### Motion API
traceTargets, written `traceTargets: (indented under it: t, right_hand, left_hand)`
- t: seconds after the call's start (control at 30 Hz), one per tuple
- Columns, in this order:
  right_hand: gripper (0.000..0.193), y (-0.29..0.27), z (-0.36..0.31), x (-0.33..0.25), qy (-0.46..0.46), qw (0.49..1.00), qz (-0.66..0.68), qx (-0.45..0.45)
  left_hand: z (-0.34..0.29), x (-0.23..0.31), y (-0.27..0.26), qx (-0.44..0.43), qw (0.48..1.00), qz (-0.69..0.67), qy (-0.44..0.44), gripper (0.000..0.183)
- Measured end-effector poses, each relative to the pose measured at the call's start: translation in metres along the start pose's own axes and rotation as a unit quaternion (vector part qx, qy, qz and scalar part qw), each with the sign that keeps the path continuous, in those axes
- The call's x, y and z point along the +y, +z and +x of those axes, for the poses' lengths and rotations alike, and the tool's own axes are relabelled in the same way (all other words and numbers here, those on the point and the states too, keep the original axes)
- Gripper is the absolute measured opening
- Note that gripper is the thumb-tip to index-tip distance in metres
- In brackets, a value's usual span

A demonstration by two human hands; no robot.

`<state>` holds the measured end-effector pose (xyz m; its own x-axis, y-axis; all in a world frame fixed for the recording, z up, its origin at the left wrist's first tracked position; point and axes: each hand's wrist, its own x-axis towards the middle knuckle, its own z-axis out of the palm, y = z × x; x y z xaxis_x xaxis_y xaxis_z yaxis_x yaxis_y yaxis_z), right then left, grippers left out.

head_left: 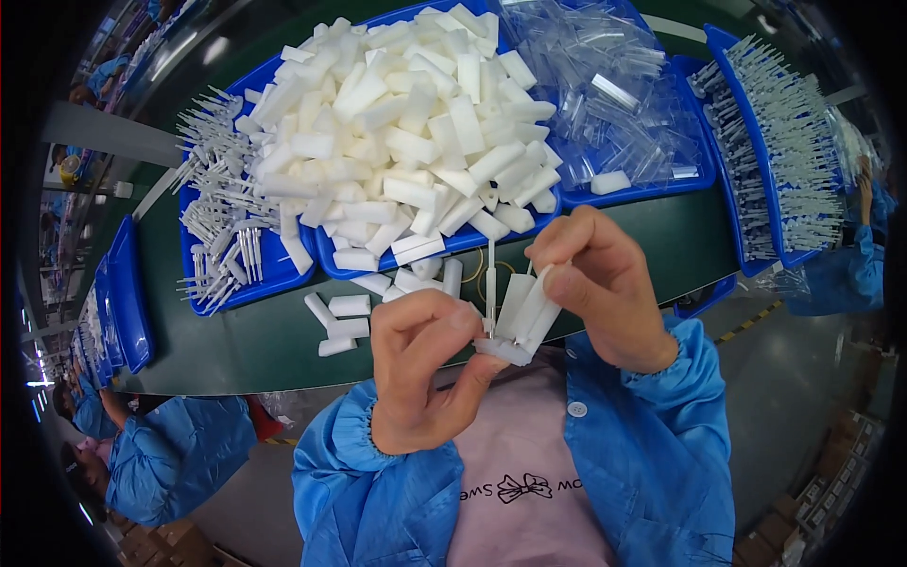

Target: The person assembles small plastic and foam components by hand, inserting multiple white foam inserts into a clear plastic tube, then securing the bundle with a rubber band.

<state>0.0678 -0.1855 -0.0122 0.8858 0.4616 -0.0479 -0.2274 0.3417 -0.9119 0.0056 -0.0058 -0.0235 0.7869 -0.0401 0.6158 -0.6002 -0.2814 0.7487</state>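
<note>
Pinched in the closed grip of the left hand [420,373]: a slim pale stick [490,283], long axis toward twelve o'clock. Held in the right hand's [612,300] closed grip, lying toward seven from it (at four from the stick): a white block [539,317], tilted toward one. Beyond, toward eleven: heaped blocks [406,132] on the bench [227,352].

A dark green table [231,352] curves across the middle of the frame. Side by side on it sit a left blue tray [275,262], a centre blue tray [470,242] and a right blue tray [661,189]. Left of the frame's centre, 4 white blocks [350,305] lie loose; more blocks [453,278] lie just below the centre blue tray.
</note>
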Motion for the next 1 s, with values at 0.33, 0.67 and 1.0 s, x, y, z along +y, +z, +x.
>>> traceTargets:
  t: [0.33,0.67,1.0]
  right_hand:
    - [0.026,0.009,-0.007,-0.003,-0.086,0.996,-0.025,0.014]
    - [0.031,-0.08,0.018,-0.041,-0.155,0.735,-0.66,0.024]
    - [0.027,-0.084,0.018,-0.033,-0.156,0.859,-0.486,0.048]
  left_hand:
    - [0.0,0.004,-0.003,-0.008,0.985,-0.067,-0.156,0.042]
    - [0.003,-0.004,-0.012,-0.022,0.974,-0.077,-0.211,0.024]
    - [0.008,0.0,-0.01,-0.066,0.986,-0.037,-0.151,0.027]
